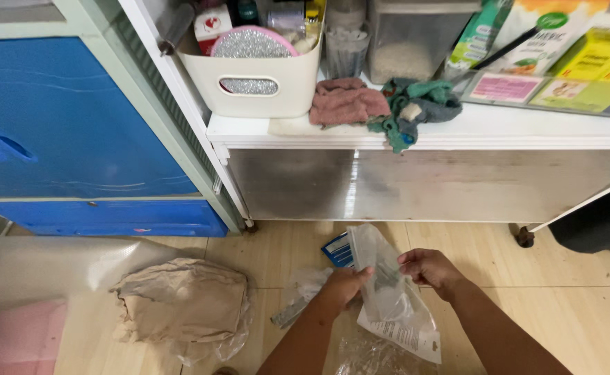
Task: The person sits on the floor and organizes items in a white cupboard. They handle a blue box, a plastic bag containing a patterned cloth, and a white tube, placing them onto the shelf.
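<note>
I hold a clear plastic bag (388, 292) upright over the floor (569, 292), long axis running top to bottom, left hand (343, 286) and right hand (430, 269) pinching its opposite edges; crumpled brown paper (180, 300) lies left

**Both hands raised, fingers pinched**

Two bare forearms rise from the bottom edge and converge. The left hand (343, 285) is curled, thumb pressed against fingers. The right hand (431, 269) mirrors it, knuckles up, fingertips pinched shut, just beside the left.
</note>
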